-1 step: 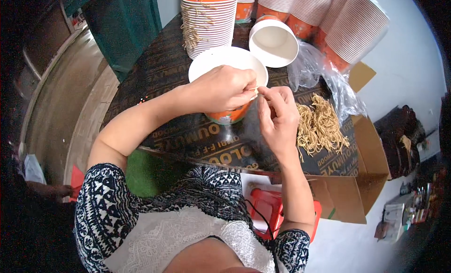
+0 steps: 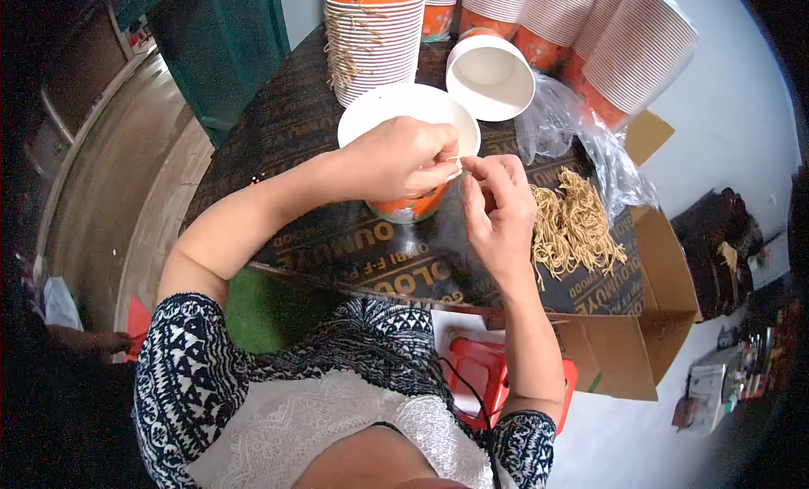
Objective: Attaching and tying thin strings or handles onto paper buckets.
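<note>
My left hand (image 2: 406, 158) is closed in a pinch over the near right rim of a paper bucket (image 2: 404, 209), white inside and orange outside. A short bit of tan cord (image 2: 459, 163) shows at its fingertips. From the right, my right hand (image 2: 504, 204) meets it there, thumb and index tips pinched together at the cord's other side. Fingers hide most of the cord and that part of the rim. Beside my right hand lies a loose heap of tan cords (image 2: 577, 224) on the dark table (image 2: 329, 257).
Behind the bucket rises a nested bucket stack (image 2: 375, 47) with cords along its rims. A single bucket (image 2: 491, 74) lies tipped toward me. More stacks (image 2: 642, 55) stand at the back right, near a clear plastic bag (image 2: 552, 118). An open cardboard box (image 2: 611, 350) adjoins the table's right edge.
</note>
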Demonstrator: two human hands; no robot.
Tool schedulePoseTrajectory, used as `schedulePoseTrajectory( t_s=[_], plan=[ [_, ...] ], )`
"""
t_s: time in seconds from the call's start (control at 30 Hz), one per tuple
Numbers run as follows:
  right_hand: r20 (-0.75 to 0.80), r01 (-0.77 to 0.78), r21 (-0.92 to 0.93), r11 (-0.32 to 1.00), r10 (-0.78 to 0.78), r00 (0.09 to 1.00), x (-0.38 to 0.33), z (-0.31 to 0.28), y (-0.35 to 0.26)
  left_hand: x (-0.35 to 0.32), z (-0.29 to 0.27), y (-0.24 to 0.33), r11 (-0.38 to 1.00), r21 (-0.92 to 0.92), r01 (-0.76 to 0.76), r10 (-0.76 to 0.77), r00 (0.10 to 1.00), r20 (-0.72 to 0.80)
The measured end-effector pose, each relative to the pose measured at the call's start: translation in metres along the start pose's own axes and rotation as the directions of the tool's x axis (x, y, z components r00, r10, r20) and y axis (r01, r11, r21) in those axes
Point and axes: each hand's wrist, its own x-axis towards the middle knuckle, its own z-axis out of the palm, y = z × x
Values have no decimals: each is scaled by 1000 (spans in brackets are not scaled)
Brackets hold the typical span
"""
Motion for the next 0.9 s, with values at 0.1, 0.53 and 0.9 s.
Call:
schedulePoseTrajectory(
  t_s=[0.1, 0.53, 0.9],
  plan=[
    [52, -82, 85, 993, 78, 996, -2, 1, 1, 0, 2, -11, 990, -130, 62, -59, 998, 31],
    [64, -105, 144, 984, 97, 993, -9, 2, 1, 6, -4, -8, 608, -652, 452, -271, 891, 364],
    [82, -160, 238, 958, 144, 986, -16, 7, 3, 6, 0, -5, 528, -677, 514, -301, 858, 416]
  ],
)
